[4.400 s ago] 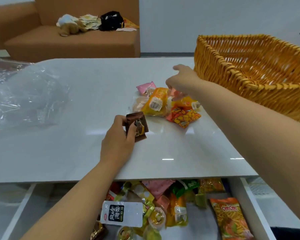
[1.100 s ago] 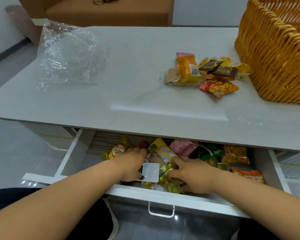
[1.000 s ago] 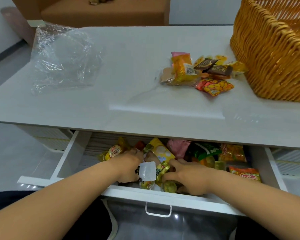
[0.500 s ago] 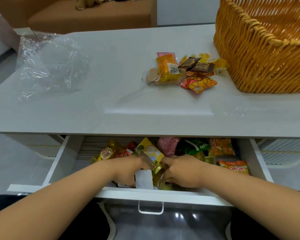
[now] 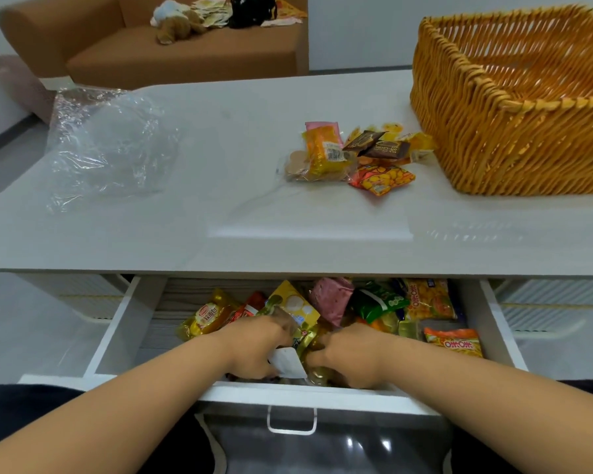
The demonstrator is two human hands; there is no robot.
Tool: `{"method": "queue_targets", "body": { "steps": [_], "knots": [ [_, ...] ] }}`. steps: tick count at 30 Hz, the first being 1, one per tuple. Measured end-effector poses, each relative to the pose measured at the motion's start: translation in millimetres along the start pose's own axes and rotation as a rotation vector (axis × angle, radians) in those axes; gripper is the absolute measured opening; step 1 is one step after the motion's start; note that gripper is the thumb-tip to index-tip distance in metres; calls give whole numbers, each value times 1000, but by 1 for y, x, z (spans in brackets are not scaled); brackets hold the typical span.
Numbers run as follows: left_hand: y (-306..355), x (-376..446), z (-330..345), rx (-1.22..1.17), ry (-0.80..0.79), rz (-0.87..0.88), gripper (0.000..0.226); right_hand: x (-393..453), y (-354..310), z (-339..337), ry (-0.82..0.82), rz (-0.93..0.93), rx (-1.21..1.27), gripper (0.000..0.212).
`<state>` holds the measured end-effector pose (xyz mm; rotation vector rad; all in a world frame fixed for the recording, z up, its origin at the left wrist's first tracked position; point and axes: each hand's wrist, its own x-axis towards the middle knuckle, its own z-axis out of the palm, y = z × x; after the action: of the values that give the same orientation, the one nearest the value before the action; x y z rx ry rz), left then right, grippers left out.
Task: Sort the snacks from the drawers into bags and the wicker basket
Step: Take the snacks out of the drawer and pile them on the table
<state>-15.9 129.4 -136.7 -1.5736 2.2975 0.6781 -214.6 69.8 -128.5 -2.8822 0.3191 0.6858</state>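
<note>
A: What writing can be read?

B: An orange pack (image 5: 454, 342) at the drawer's (image 5: 117, 331) right side reads "OHOH". A second orange pack (image 5: 427, 299) near the back right carries the same word sideways. A gold pack (image 5: 204, 318) at the left has a red oval logo with script too small to read. On the table (image 5: 220, 213), two brown packets (image 5: 379, 145) have unreadable lettering, and a yellow packet (image 5: 324, 150) shows a barcode label.

A: Where are the hands?

B: Both are in the open drawer's front middle, among the snacks. The left hand (image 5: 254, 350) curls its fingers around a white sachet (image 5: 288, 362); its print faces away. The right hand (image 5: 351, 359) has curled fingers buried in wrappers; what it pinches is hidden.

A: What else is hard to see?

B: The basket (image 5: 493, 131) at the table's far right corner is cut off at the frame edge. A clear bag (image 5: 107, 152) lies crumpled at the left edge. The snack pile (image 5: 353, 159) sits just beside the basket.

A: What changed?

B: Half a second ago the hands were in the same spot; the view has tilted up, showing more sofa (image 5: 172, 53).
</note>
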Motion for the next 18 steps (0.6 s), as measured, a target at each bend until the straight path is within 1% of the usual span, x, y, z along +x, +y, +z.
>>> {"method": "queue_targets", "body": {
  "steps": [3, 6, 11, 12, 13, 15, 16, 18],
  "knots": [
    [-1, 1, 1, -14, 41, 15, 26, -11, 2, -3, 77, -8, 60, 40],
    [2, 2, -3, -4, 70, 27, 27, -24, 7, -7, 71, 37, 127, 42],
    [8, 3, -2, 81, 63, 69, 27, -54, 9, -24, 57, 146, 234, 25],
    [9, 3, -2, 90, 56, 72, 27, -61, 9, -28, 61, 172, 303, 24],
    [11, 4, -1, 101, 53, 80, 26, -69, 9, -33, 72, 202, 424, 22],
    [13, 4, -2, 139, 43, 98, 23, -87, 13, -46, 143, 248, 741, 19],
    [15, 5, -2, 152, 35, 105, 23, -95, 16, -55, 219, 263, 896, 17],
    [15, 6, -3, 143, 28, 99, 22, -108, 26, -74, 473, 301, 1166, 12]
  ]
}}
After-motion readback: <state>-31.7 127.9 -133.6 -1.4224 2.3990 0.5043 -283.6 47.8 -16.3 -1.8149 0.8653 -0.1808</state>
